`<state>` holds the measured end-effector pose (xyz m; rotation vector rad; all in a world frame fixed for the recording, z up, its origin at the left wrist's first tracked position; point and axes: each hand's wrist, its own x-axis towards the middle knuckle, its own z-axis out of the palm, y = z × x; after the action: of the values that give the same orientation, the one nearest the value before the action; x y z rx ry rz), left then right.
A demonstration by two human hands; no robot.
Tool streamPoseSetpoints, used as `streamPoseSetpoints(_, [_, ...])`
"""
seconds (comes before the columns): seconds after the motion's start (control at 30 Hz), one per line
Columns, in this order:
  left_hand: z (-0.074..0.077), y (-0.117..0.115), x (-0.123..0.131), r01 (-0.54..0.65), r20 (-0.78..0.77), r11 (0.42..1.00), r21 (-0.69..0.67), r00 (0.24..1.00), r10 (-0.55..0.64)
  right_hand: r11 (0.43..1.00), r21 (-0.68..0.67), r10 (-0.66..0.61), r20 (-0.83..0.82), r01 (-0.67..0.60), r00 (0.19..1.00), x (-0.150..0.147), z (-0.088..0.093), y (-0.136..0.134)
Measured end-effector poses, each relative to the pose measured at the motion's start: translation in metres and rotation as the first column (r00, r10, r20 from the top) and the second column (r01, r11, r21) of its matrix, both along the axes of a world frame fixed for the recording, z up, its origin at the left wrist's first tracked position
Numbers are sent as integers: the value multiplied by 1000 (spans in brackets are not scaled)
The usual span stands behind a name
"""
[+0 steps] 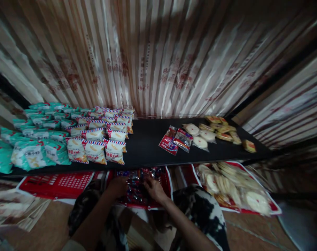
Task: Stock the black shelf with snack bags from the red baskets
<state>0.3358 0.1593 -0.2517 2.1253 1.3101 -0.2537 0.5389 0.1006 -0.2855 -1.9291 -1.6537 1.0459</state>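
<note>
My left hand (119,187) reaches into the left side of a red basket (169,181) below the black shelf. Its fingertips are lost in shadow against the shiny packets, so its grip does not show. From the right, my right hand (155,189) lies over the same basket, fingers apart and touching the packets. Dark, glossy snack packets (136,184) with bits of red and blue fill the basket between both hands. Up on the shelf, a red packet (169,141) lies partly under a similar dark packet (183,140).
The black shelf (142,146) bears teal bags (33,153), white chip bags (95,150), round white packs (200,142) and yellow packs (223,134). Beneath are a red basket (67,181) at left and another basket (275,208) of pale round packs. Striped sheeting (153,62) hangs behind.
</note>
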Motion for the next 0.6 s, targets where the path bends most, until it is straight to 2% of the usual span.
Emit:
streamPoseSetpoints(0.1, [-2,-2,3,6,-7,1000,4,1000,-6,997,-5,83,92,-83,992,-4,-8,17])
streamPoseSetpoints(0.23, [-4,-8,2,13,-12,1000,-2,1000,-13,958,12,281,168,-287,945,-22,-11,46])
streamPoseSetpoints(0.33, [-8,-11,0,-22,-16,1000,-3,1000,22,925,-84,380,222,-370,898,-36,-19,59])
streamPoseSetpoints(0.47, [-11,-11,2,-83,4,997,-8,997,83,898,-213,437,333,-385,836,-51,-41,57])
streamPoseSetpoints(0.53, [-10,-9,3,-106,9,994,-18,994,106,891,-188,453,369,-412,811,-54,-49,52])
streamPoseSetpoints(0.6, [-9,-7,5,-120,18,992,-24,993,120,892,-147,452,338,-428,826,-54,-52,50])
